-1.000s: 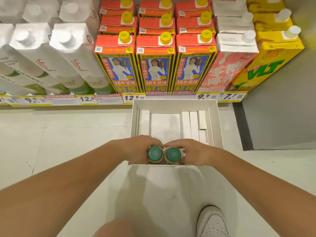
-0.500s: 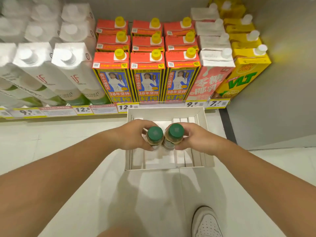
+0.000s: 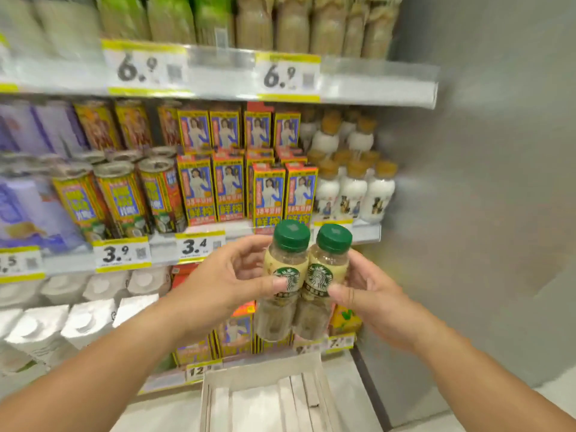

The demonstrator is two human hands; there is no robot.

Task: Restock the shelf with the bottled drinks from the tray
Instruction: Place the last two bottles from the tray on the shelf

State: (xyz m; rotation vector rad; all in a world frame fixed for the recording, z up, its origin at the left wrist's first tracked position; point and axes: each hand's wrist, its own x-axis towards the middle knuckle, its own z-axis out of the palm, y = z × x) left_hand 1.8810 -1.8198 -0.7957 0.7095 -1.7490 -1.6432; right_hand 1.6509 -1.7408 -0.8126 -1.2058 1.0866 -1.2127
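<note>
Before the drinks shelf [image 3: 361,233], a person holds two bottles up side by side, touching, green caps on top. Their left hand [image 3: 227,282] is closed around the left bottle [image 3: 282,275], thumb across its label; their right hand [image 3: 371,291] grips the right bottle [image 3: 324,279] the same way. Both bottles hang in the air, in front of the blue and yellow cartons [image 3: 269,194] and just left of the white bottles [image 3: 353,190]. Below them the cardboard tray [image 3: 215,400] sits on the floor.
</note>
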